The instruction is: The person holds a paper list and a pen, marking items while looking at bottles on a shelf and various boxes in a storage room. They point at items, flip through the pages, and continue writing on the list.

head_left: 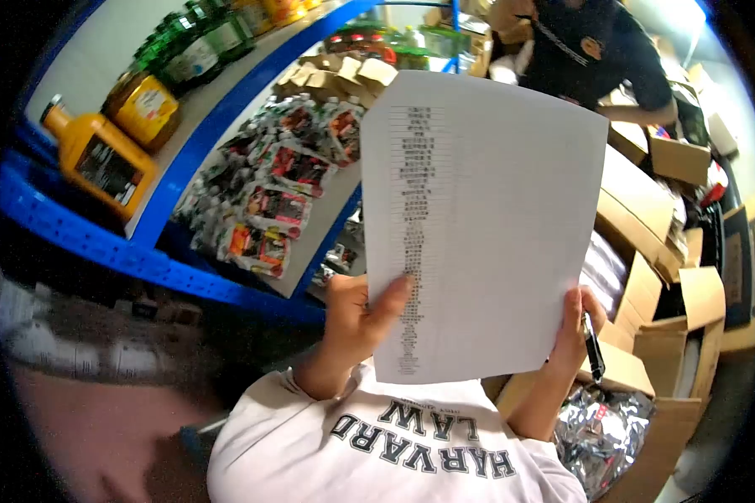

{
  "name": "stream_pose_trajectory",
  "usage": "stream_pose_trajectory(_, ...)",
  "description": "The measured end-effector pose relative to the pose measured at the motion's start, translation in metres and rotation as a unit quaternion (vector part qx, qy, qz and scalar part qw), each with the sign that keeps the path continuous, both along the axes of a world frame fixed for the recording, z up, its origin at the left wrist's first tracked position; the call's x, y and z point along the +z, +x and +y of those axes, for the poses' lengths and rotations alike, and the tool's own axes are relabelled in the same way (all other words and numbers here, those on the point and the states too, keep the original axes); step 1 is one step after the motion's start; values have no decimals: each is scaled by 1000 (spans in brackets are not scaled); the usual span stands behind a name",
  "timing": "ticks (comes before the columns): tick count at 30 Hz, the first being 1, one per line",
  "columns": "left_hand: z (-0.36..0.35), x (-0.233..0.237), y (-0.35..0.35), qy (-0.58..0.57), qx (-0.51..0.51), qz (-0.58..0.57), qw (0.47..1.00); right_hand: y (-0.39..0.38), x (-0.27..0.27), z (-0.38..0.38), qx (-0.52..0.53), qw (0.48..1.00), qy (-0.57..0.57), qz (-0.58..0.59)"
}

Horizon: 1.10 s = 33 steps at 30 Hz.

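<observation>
A large white sheet of paper (512, 218) with a column of small printed text down its left part is held upright in front of me. My left hand (365, 314) grips its lower left edge, thumb on the front over the text and the other fingers mostly behind. At the lower right edge, my right hand (577, 323) pinches the sheet and also holds a black pen (594, 352), which points down. Part of the shelf and the boxes behind is hidden by the paper.
On the left, a blue-framed shelf (218, 109) bears an orange bottle (101, 159), green bottles (193, 50) and many packaged pouches (298, 168). Open cardboard boxes (663, 344) and a silvery bag (604, 436) lie right. Another person (591, 50) in dark clothing is at the upper right.
</observation>
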State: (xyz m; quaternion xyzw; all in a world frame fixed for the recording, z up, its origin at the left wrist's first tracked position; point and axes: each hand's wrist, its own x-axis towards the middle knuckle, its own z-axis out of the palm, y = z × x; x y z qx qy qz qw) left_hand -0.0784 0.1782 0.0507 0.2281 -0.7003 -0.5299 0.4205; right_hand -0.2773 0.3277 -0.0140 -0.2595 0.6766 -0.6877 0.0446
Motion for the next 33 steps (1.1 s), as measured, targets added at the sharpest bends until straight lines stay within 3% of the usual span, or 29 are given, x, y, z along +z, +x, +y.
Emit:
stream_pose_trajectory(3, 2, 4, 26, -41, 20, -42, 998, 14, 0, -10, 36, 999, -7, -15)
stream_pose_trajectory(15, 44, 25, 136, -41, 113, -19, 993, 106, 29, -29, 136, 986, -95, 12)
stream_pose_trajectory(18, 63, 17, 152, -25, 118, -33, 992, 117, 30, -23, 163, 977, -97, -93)
stream_pose_trajectory(22, 81, 2, 179, -14, 113, -17, 993, 128, 31, -15, 231, 970, -65, -25)
stream_pose_trajectory(25, 85, -2, 179, 13, 119, 13, 993, 137, 35, -18, 198, 977, -55, -53)
stream_pose_trajectory(27, 85, -5, 179, 21, 114, 35, 993, 134, 40, -17, 194, 980, -41, 3)
stream_pose_trajectory(33, 78, -1, 155, 4, 129, 44, 991, 109, 46, -28, 218, 972, -89, -18)
